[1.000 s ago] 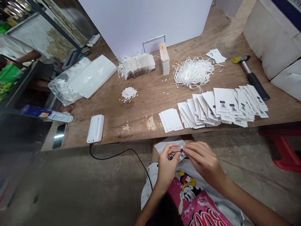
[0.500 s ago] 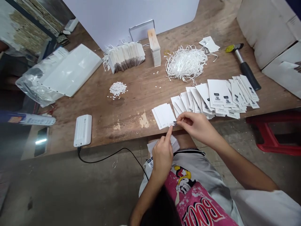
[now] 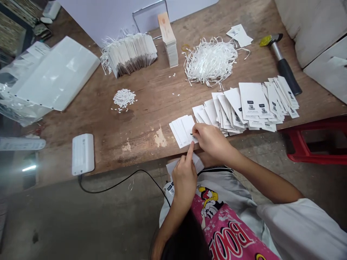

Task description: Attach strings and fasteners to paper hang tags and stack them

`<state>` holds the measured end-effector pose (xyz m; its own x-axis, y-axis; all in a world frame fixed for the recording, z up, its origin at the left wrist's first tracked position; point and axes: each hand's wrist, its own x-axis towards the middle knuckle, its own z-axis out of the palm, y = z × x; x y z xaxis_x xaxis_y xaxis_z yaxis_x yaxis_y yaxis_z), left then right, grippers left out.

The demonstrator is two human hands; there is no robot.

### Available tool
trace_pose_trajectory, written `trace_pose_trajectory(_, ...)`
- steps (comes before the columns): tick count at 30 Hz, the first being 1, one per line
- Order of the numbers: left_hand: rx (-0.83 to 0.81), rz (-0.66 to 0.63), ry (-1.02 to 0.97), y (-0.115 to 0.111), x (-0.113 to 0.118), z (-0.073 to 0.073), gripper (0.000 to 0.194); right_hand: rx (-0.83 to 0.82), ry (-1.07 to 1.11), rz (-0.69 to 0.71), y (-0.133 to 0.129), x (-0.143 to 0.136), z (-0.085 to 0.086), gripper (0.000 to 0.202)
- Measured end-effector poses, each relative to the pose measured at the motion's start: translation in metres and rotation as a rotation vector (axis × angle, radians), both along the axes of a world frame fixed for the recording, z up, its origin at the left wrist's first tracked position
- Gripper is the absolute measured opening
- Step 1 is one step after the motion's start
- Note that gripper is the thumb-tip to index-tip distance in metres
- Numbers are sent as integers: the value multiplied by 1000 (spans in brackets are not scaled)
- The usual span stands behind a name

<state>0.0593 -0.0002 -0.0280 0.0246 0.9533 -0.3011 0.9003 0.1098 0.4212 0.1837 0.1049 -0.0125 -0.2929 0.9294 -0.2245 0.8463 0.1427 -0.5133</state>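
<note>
My right hand (image 3: pixel 210 139) is at the table's front edge, thumb and finger pinched on a small dark piece like a sticker (image 3: pixel 192 134), held at the surface of a white card. The card belongs to a short overlapping row of white cards (image 3: pixel 179 131). My left hand (image 3: pixel 185 175) has its index finger stretched out to the lower edge of that card, with the other fingers curled and nothing visible in them. Below, a folded white sheet (image 3: pixel 199 164) lies on the lap, partly behind the left hand. To the right, printed white cards (image 3: pixel 230 108) overlap in a long fanned pile.
At the back are a row of strung tags (image 3: pixel 132 54), a card stack (image 3: pixel 169 43) and a heap of white strings (image 3: pixel 211 61). A hammer (image 3: pixel 283 66) lies right. Small white pieces (image 3: pixel 124 98) and a power bank (image 3: pixel 83 153) with a cable are left. A red stool (image 3: pixel 300 148) stands below.
The camera view has shifted. My right hand has moved in over the card with the dark piece, covering its right part. My left index finger stays at the card's lower edge.
</note>
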Motion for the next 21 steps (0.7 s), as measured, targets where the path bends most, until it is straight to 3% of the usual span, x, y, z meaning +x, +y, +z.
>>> trace_pose_trajectory(11, -2, -53, 79, 7, 4, 2, 69, 20, -117, 19, -2, -3, -2, 15)
trace_pose_trajectory(17, -9, -63, 248, 10, 9, 1, 71, -17, -246, 51, -6, -8, 15, 26)
trace_pose_trajectory(21, -60, -57, 260, 12, 9, 4, 72, 21, -299, 46, -14, -11, 23, 39)
